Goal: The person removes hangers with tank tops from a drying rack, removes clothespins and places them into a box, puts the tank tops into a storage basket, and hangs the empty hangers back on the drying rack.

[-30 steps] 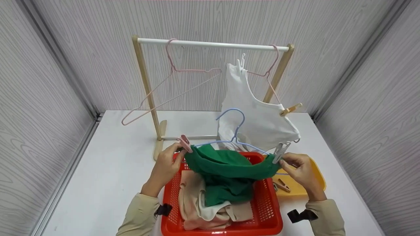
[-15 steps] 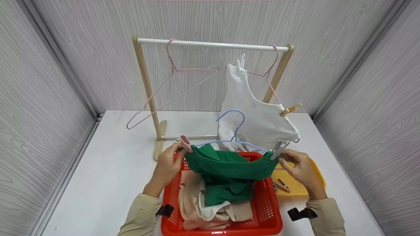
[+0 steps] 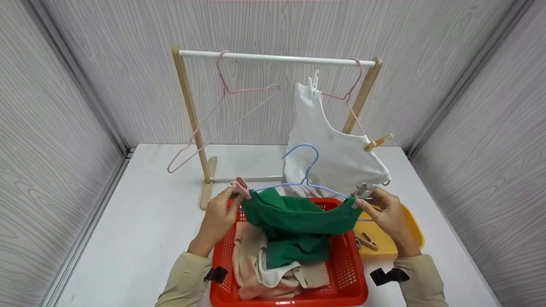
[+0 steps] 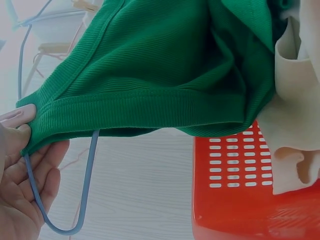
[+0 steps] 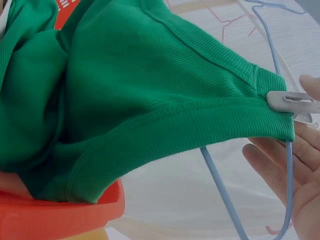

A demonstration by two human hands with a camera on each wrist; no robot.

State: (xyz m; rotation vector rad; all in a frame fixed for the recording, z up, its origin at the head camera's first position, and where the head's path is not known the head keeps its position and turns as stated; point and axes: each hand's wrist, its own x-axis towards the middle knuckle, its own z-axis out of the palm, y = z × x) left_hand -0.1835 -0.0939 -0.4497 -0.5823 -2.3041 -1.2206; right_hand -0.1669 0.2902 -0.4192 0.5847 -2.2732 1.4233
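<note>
A green ribbed top [image 3: 298, 217] is stretched along a blue hanger [image 3: 305, 170] over a red basket [image 3: 352, 294]. At its left corner sits a pink clothespin [image 3: 242, 187]. My left hand [image 3: 218, 217] pinches that corner, its other fingers behind the hanger wire in the left wrist view. A pale grey clothespin [image 5: 290, 101] clips the right corner onto the hanger. My right hand [image 3: 390, 213] holds this clothespin, thumb at its upper edge and fingers behind the wire. The lower part of the top hangs into the basket.
A wood-and-white rack [image 3: 273, 57] stands behind, bearing an empty pink hanger [image 3: 247, 90] and a white top [image 3: 332, 145] pegged to another pink hanger. Beige clothes [image 3: 251, 260] lie in the basket. A yellow tray [image 3: 384, 247] with clothespins is at right.
My right hand has shifted slightly left and up, and its thumb now lies over the grey clothespin. The empty pink hanger has swung on the rack. My left hand stays almost still.
</note>
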